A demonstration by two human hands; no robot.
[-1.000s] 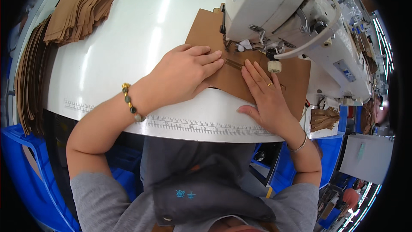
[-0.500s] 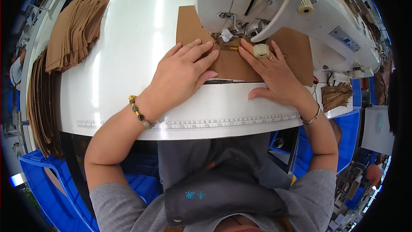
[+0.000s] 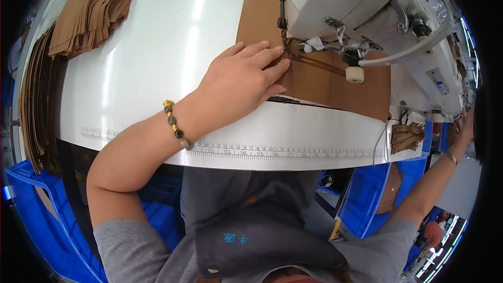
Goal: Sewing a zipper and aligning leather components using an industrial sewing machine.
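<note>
Brown panel (image 3: 335, 91) positioned on white table (image 3: 157, 84), partly overhung by sewing machine (image 3: 346, 10). Left hand (image 3: 241, 76) laid flat on panel's left portion, fingers extended. Right hand (image 3: 468, 124) stretched well apart, far right; finger state cannot be told.

Brown panel (image 3: 325, 88), flat beneath the sewing machine (image 3: 346, 8)

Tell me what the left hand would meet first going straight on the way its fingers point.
The left hand, on the brown sheet, would probably meet the metal foot parts of the sewing machine first; their exact height is hard to judge.
</note>
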